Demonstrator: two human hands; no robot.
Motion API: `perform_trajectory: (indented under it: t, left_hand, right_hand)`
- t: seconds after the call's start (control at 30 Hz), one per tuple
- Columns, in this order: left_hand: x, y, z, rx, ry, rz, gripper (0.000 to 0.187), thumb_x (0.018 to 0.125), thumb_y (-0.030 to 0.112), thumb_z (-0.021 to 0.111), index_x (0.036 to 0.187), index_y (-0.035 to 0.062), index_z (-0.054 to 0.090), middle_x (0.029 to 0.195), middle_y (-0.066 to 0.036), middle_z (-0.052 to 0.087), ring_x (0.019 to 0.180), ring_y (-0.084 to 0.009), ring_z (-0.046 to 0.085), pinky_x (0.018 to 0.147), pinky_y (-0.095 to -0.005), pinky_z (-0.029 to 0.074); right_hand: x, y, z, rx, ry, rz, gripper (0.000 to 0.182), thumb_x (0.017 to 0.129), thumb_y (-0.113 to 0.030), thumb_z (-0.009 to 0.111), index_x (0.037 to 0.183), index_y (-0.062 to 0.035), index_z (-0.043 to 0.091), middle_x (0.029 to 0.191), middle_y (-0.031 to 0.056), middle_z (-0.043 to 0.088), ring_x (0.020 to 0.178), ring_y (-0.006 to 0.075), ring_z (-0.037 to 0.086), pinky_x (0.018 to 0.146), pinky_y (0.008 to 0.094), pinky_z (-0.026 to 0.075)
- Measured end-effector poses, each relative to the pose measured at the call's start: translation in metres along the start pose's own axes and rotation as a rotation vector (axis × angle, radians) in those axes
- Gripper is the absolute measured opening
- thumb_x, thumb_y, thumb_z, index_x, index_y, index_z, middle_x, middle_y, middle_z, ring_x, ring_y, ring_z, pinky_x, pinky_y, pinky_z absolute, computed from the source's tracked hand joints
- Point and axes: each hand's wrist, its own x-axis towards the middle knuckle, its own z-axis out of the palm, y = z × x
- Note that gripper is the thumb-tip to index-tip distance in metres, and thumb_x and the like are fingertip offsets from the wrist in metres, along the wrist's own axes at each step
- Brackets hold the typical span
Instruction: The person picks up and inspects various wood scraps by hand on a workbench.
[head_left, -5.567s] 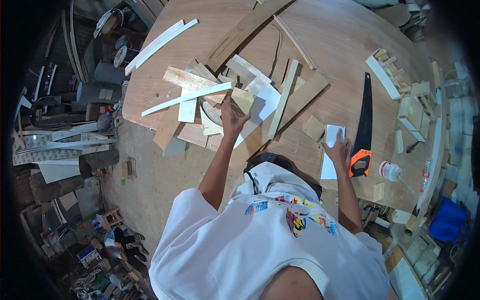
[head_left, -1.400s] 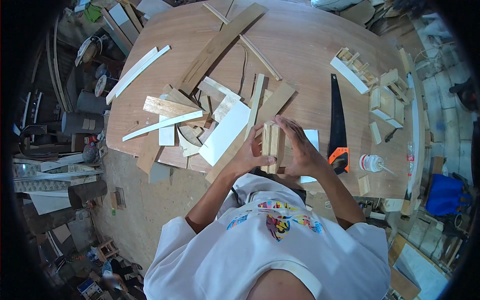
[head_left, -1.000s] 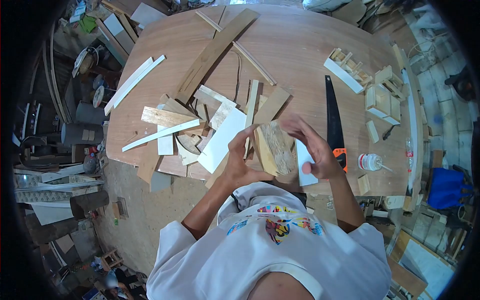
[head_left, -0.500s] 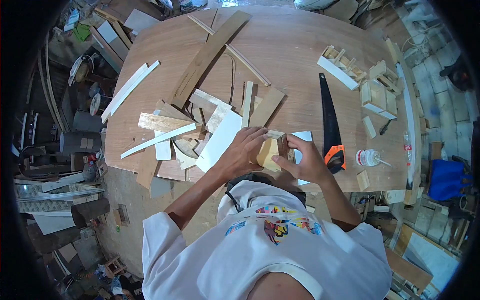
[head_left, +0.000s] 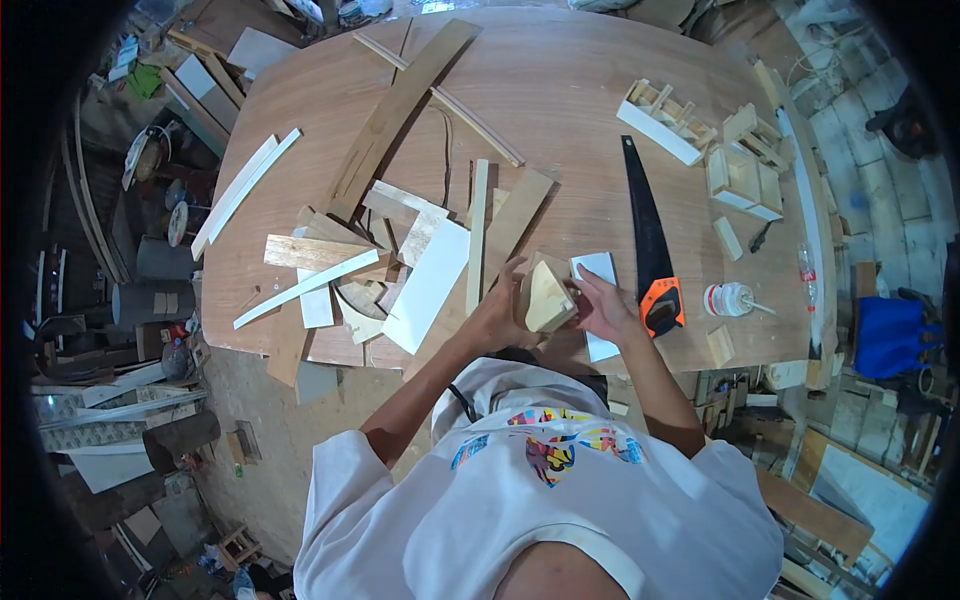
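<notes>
On the round plywood table [head_left: 600, 90], scrap boards [head_left: 400, 260] piled left of the hands, handsaw [head_left: 645, 235] just right. Left hand [head_left: 497, 312] and right hand [head_left: 601, 305] both closed around 1 small wood block [head_left: 546, 295] (near table's front edge), glue bottle [head_left: 728, 298] further right.

I wear a loose white short-sleeved T-shirt with a bright multicoloured print; my forearms and hands are bare.

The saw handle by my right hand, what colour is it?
Orange and black saw handle, seen in the head view.
</notes>
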Motion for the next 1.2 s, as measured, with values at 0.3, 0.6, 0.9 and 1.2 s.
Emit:
perform_trajectory:
  t: [0.3,0.6,0.9,1.2]
  left_hand:
    - [0.020,-0.025,0.001,-0.270,0.164,-0.199,0.108,0.058,0.027,0.085,0.133,-0.0028,0.013,0.115,-0.027,0.045,0.102,-0.0313,0.052,0.085,-0.0358,0.048]
    - [0.034,-0.099,-0.032,0.412,0.469,-0.089,0.099,0.059,0.030,0.084,0.129,-0.0055,0.024,0.116,-0.029,0.048,0.101,-0.0377,0.056,0.086,-0.0408,0.047]
    - [0.036,-0.071,0.008,0.288,0.355,-0.062,0.080,0.076,0.036,0.073,0.132,-0.0054,0.032,0.126,-0.022,0.048,0.118,-0.0331,0.048,0.095,-0.0435,0.040]
    - [0.059,0.013,0.108,-0.272,0.000,-0.062,0.035,0.082,0.014,0.067,0.109,-0.0038,0.056,0.102,-0.012,0.064,0.094,-0.0164,0.061,0.081,-0.0290,0.048]
  right_hand:
    - [0.020,0.051,-0.044,0.321,-0.184,-0.086,0.045,0.086,-0.035,0.056,0.120,-0.0066,0.050,0.111,0.0129,0.059,0.101,0.0288,0.059,0.088,0.0468,0.046]
    - [0.035,0.069,-0.079,0.224,0.140,-0.308,0.028,0.085,-0.017,0.060,0.110,-0.0065,0.054,0.098,0.0072,0.060,0.088,0.0204,0.062,0.076,0.0385,0.052]
    - [-0.006,0.044,-0.094,-0.239,0.271,-0.575,0.033,0.083,-0.017,0.065,0.109,0.0028,0.059,0.095,0.0095,0.063,0.087,0.0147,0.062,0.074,0.0301,0.052]
    - [-0.042,0.030,-0.109,-0.450,0.201,-0.759,0.037,0.085,-0.017,0.063,0.117,-0.0005,0.054,0.103,0.0095,0.063,0.090,0.0163,0.062,0.078,0.0275,0.049]
